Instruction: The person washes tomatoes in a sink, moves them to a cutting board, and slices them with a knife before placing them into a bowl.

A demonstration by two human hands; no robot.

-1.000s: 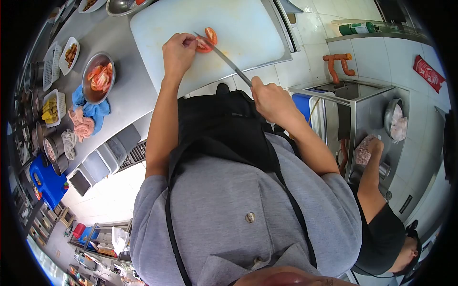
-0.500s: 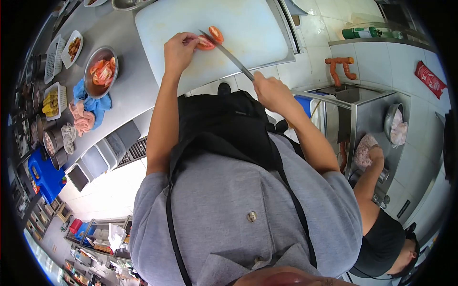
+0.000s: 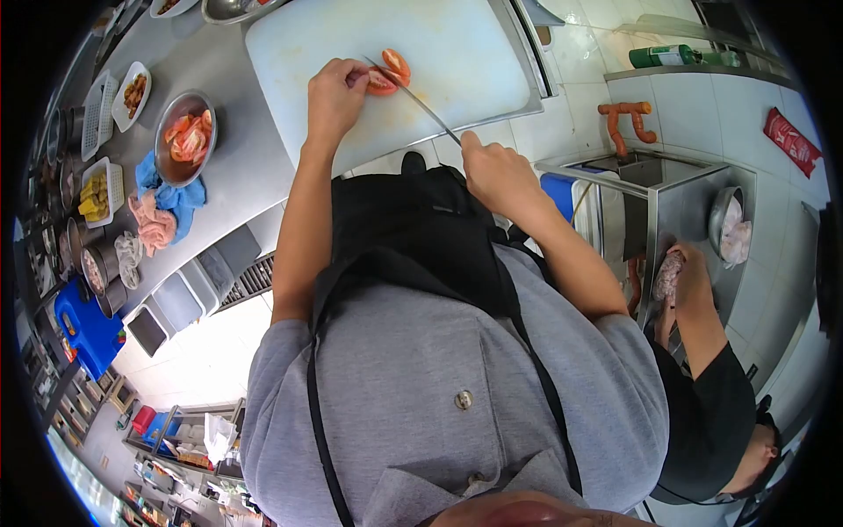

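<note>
Tomato pieces (image 3: 389, 73) — two — one knife (image 3: 413, 97).

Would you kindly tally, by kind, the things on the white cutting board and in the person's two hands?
Tomato pieces: 2 (one under the left hand at, a cut piece beside the blade)
Knives: 1 (knife in the right hand)
Cutting boards: 1 (cutting board)
Total: 4
</note>
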